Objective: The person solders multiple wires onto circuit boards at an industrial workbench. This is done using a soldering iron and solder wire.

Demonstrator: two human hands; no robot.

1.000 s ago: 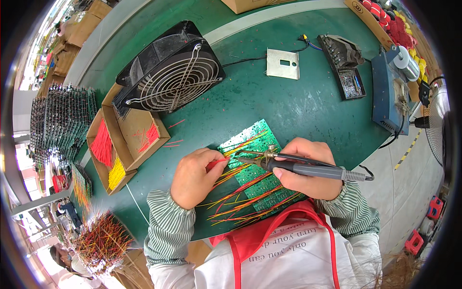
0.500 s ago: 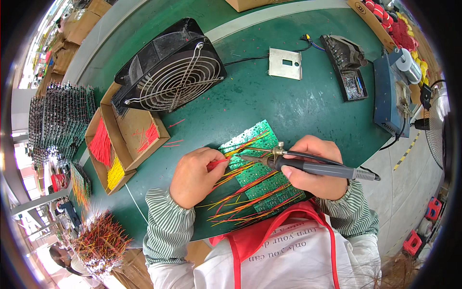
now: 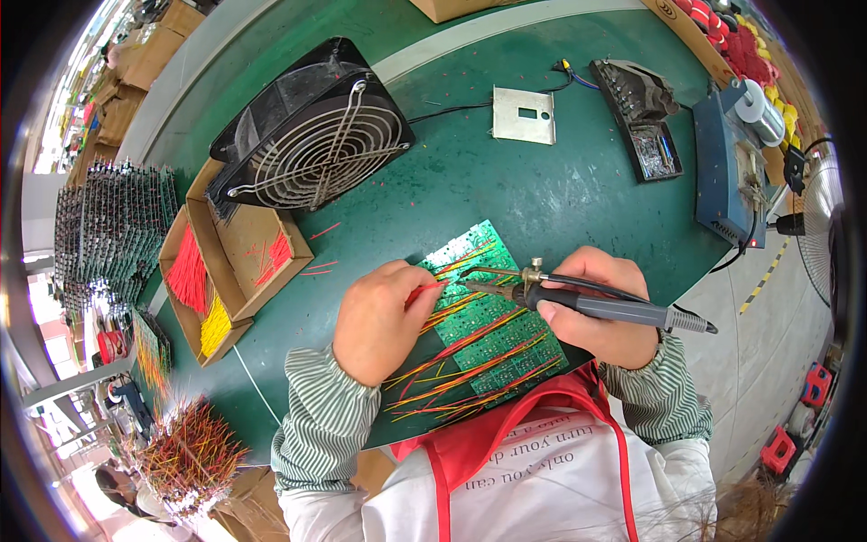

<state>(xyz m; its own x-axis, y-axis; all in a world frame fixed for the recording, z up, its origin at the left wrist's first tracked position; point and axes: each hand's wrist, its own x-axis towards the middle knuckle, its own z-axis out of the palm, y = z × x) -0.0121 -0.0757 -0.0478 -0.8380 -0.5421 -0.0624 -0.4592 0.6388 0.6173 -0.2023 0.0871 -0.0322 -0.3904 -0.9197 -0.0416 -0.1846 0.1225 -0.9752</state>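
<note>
A green circuit board panel [image 3: 476, 237] lies on the bench in front of me, with rows of red and yellow wires [image 3: 442, 383] running off its left side. My left hand [image 3: 384, 318] pinches red wires [image 3: 423, 293] over the board's left edge, the thumb and forefinger closed on them. From the right, my right hand [image 3: 603, 312] grips a grey soldering iron [image 3: 605, 309] fitted with a brass solder feed tube. The iron's tip points left, close to the wire ends above the board; whether it touches a pad is too small to tell.
A black fan [image 3: 316, 135] with a wire guard stands behind cardboard trays [image 3: 244, 239] of red and yellow wires. Toward the back are a pale metal plate [image 3: 524, 116], a black tool holder [image 3: 643, 122] and a blue soldering station [image 3: 722, 172] with a solder reel. Stacked boards [image 3: 113, 235] stand far left.
My left hand has shifted right with the red wires, nearer the iron's tip. The soldering iron has moved slightly right. The whole view has turned a little.
</note>
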